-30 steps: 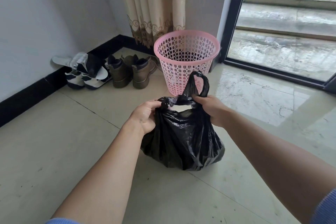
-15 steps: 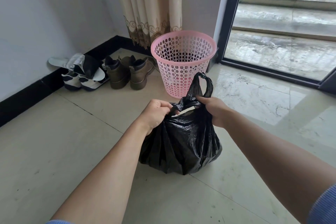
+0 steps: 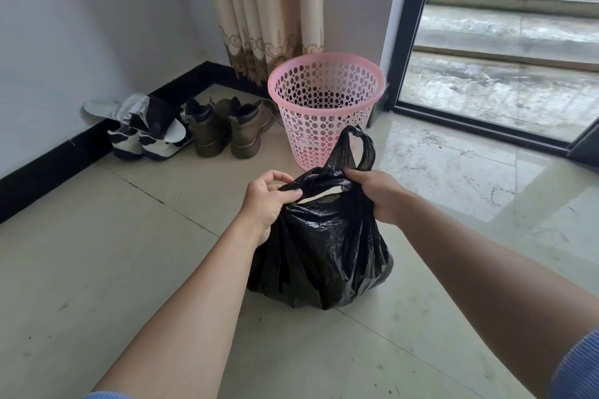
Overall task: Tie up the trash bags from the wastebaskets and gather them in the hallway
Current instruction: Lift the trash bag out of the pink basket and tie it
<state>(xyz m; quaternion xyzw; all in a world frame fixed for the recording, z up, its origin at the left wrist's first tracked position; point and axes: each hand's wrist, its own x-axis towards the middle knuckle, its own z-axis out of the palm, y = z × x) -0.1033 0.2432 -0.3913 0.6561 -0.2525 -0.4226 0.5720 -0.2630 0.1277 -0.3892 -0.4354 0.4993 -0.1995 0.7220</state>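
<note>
A full black trash bag (image 3: pixel 319 256) sits on the tiled floor in front of me. My left hand (image 3: pixel 267 199) grips the bag's left handle, pulled flat across the bag's mouth. My right hand (image 3: pixel 377 194) grips the right handle at its base, and that handle's loop (image 3: pixel 355 149) stands up above my fingers. A small gap of the bag's mouth shows between my hands. Behind the bag stands a pink perforated wastebasket (image 3: pixel 325 107) with no liner in it.
Two brown boots (image 3: pixel 227 131) and white sneakers with loose insoles (image 3: pixel 146 129) line the wall at the left. A beige curtain (image 3: pixel 272 10) hangs behind the basket. A black-framed glass door (image 3: pixel 499 126) to a wet balcony is at the right.
My left hand has drawn the left handle tighter across the bag's mouth toward the right handle. The bag has stayed on the floor, and the view has shifted slightly.
</note>
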